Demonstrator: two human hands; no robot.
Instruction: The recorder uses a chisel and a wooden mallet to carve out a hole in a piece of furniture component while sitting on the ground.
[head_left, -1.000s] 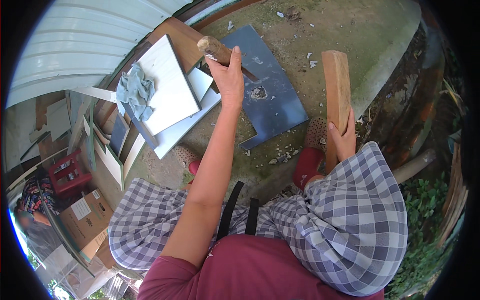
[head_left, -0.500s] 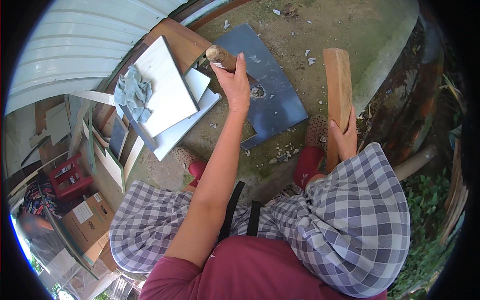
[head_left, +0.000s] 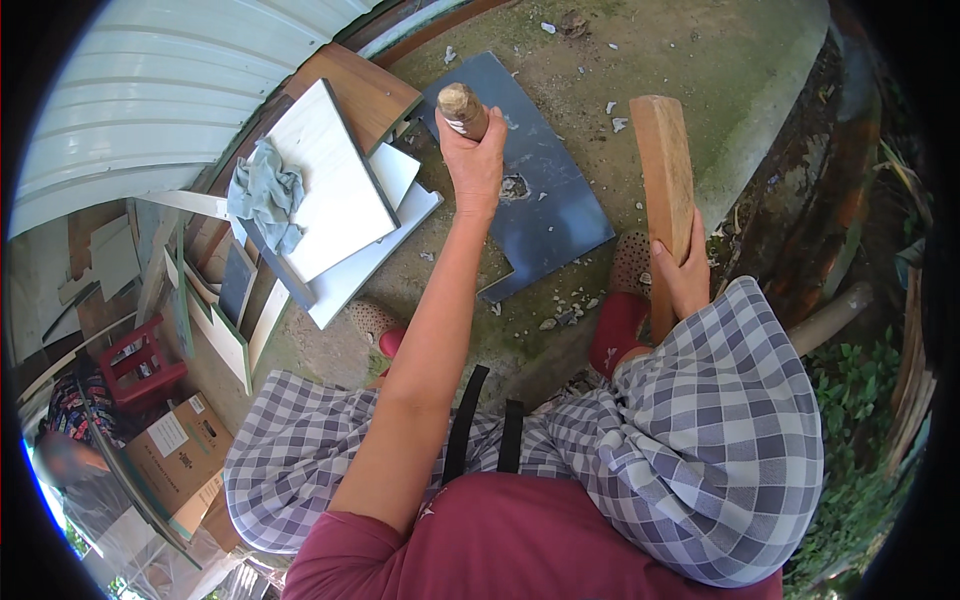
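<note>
My left hand (head_left: 472, 170) is wrapped round the thick wooden handle (head_left: 461, 105) of a tool, held above a dark blue-grey board (head_left: 555, 225) on the ground. The tool's working end is hidden behind the hand and handle. A small ragged patch of pale grey rubble (head_left: 514, 188) shows on the board. Closed round the lower part of a long wooden block (head_left: 665, 160) is my right hand (head_left: 686, 272). The block stands roughly upright beside my right knee, its lower end partly covered by the checked cloth (head_left: 720, 420) over my legs.
White panels (head_left: 315, 190) with a crumpled grey-blue rag (head_left: 266, 195) are stacked at left by a brown board (head_left: 360, 90). Further left are leaning offcuts, a red plastic stool (head_left: 142, 365), a cardboard box (head_left: 178, 455) and another person (head_left: 70, 458). Pale chips (head_left: 565, 312) dot the ground.
My left hand has shifted slightly right with the tool, its handle now tipped more upright. The top of the wooden block has moved a little left in my right hand.
</note>
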